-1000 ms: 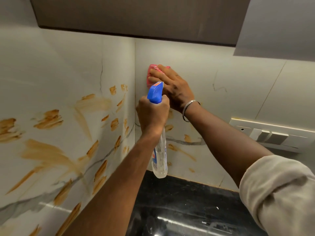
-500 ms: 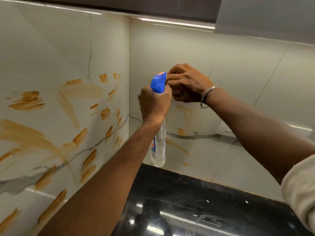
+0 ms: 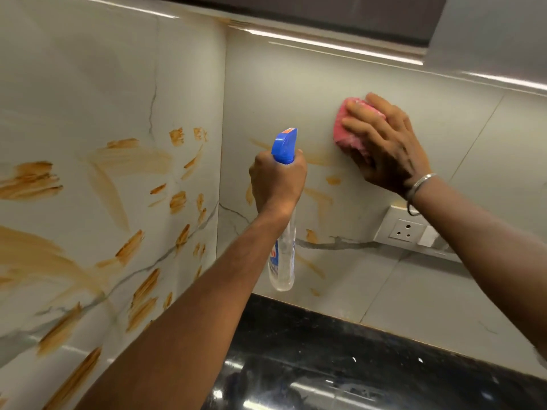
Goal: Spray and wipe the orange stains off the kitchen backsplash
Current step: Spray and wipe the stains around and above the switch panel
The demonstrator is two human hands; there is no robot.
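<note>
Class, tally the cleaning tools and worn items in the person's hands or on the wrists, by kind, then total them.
Spray bottle: 1, in the left hand
Pink cloth: 1, under the right hand
Metal bangle: 1
Total: 3

A home kitchen is seen here. A glossy black table (image 3: pixel 340 359) is set into a corner, and a pale, marble-veined tiled backsplash (image 3: pixel 340 93) is run up both walls behind it. Dark cabinets (image 3: pixel 325 16) are hung overhead, lit from beneath by a strip light (image 3: pixel 340 50). A white socket and switch plate (image 3: pixel 405 229) is fixed low on the right wall.
</note>
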